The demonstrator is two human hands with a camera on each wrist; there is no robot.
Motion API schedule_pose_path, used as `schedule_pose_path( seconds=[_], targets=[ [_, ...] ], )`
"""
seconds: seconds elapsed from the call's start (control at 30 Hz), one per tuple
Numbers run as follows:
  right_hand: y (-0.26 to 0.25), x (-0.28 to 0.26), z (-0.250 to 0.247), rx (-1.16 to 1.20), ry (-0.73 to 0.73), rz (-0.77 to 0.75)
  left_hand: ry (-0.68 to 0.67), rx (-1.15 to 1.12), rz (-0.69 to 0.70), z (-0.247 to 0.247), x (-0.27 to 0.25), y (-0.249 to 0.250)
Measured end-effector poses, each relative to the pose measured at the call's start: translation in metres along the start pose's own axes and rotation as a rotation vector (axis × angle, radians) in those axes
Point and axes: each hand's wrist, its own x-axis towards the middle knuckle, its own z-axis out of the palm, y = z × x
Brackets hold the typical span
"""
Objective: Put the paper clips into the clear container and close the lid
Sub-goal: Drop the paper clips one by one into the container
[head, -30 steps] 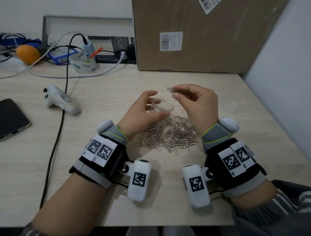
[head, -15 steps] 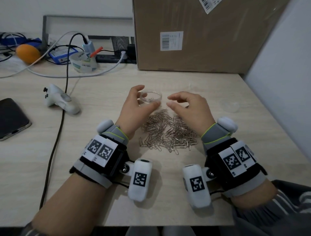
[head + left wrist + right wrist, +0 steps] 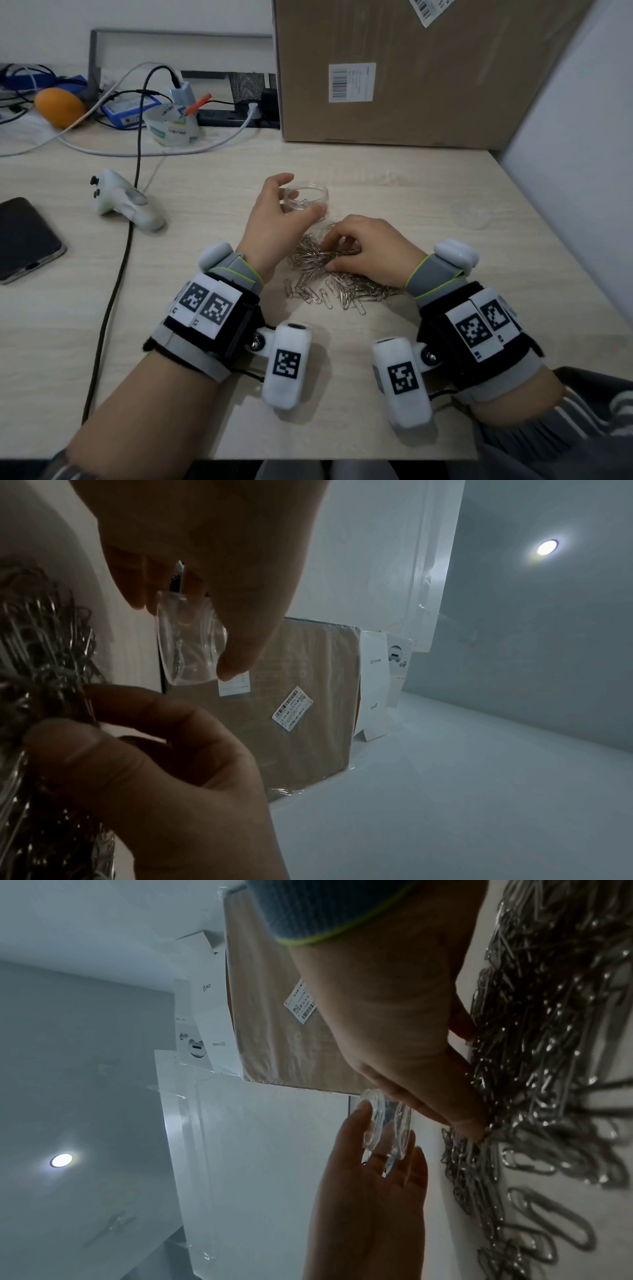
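A small clear round container (image 3: 310, 202) stands on the light wooden table (image 3: 212, 404), just beyond a heap of silver paper clips (image 3: 329, 287). My left hand (image 3: 303, 195) grips its wall between thumb and fingers; the left wrist view shows the container (image 3: 192, 642) with a few clips inside. My right hand (image 3: 330, 257) is down on the heap, thumb and curled fingers pinching clips. In the right wrist view the clips (image 3: 548, 1069) lie under its fingertips (image 3: 472, 1123). The clear lid (image 3: 469, 214) lies apart, at the right.
A big cardboard box (image 3: 411, 85) stands close behind the container. To the left lie a white controller (image 3: 120, 202), a black cable (image 3: 113, 291) and a dark phone (image 3: 24, 240). The back left holds cables, a tape roll (image 3: 171, 126) and an orange (image 3: 58, 106).
My right hand, which held clips over the container, has dropped onto the heap and closed on more clips. My left hand moved the container a little farther away, and it now stands level.
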Motion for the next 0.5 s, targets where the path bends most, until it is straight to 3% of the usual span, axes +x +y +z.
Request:
schedule_pose_path(
  seconds=[0.5],
  targets=[
    [0.0018, -0.0009, -0.0042, -0.008, 0.199, 0.084, -0.019, 0.007, -0.031, 0.0001, -0.0010, -0.0008]
  ],
)
